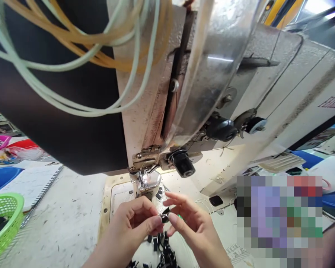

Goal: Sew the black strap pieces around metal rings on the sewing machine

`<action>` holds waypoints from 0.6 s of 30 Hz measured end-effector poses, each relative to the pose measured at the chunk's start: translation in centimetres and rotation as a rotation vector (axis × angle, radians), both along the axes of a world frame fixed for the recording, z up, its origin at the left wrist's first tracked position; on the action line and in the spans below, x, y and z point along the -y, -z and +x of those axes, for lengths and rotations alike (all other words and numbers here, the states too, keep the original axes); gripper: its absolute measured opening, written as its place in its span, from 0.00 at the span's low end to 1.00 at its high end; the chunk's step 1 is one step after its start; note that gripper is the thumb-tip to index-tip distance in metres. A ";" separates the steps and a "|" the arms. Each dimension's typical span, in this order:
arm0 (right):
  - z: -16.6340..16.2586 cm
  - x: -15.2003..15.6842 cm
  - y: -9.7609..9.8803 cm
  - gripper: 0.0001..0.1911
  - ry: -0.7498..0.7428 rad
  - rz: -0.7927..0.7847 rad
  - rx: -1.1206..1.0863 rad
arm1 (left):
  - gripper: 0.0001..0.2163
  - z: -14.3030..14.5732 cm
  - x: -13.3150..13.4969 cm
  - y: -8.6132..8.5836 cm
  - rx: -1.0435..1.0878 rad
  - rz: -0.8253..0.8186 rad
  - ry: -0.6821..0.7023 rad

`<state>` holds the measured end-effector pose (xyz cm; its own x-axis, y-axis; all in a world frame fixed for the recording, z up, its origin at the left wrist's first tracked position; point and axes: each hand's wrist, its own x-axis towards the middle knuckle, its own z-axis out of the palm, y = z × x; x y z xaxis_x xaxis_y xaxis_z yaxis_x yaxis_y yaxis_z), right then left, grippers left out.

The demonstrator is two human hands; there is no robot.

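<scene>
Between the fingertips of both hands is a small shiny black piece (164, 217), perhaps a strap end with a ring; its exact kind is too small to tell. My left hand (135, 219) pinches it from the left with thumb and forefinger. From the right, the thumb and forefinger of my right hand (188, 219) grip the same piece, the other fingers loosely curled. Just beyond my hands is the presser foot area (147, 182) of a sewing machine (153, 111). Below them lies a heap of small black strap pieces (167, 251).
Pale and amber tubes (97, 109) hang across the upper left. A green basket (16, 212) holding dark pieces stands at left, beside a spiral notebook (36, 182). A ruler scale (237, 253) marks the table at lower right, near a blurred-out patch (279, 212).
</scene>
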<state>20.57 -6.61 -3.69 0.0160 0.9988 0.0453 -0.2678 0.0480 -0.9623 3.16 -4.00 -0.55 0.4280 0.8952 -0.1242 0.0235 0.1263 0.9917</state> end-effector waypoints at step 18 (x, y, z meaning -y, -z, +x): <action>-0.4 0.2 -1.4 0.13 -0.027 -0.078 0.059 | 0.07 0.2 0.1 -0.1 -0.022 -0.012 -0.114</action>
<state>20.13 -6.83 -2.33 -0.0111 0.9994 -0.0323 -0.2106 -0.0339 -0.9770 3.32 -4.13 -0.43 0.3208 0.9362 -0.1438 0.0300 0.1417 0.9895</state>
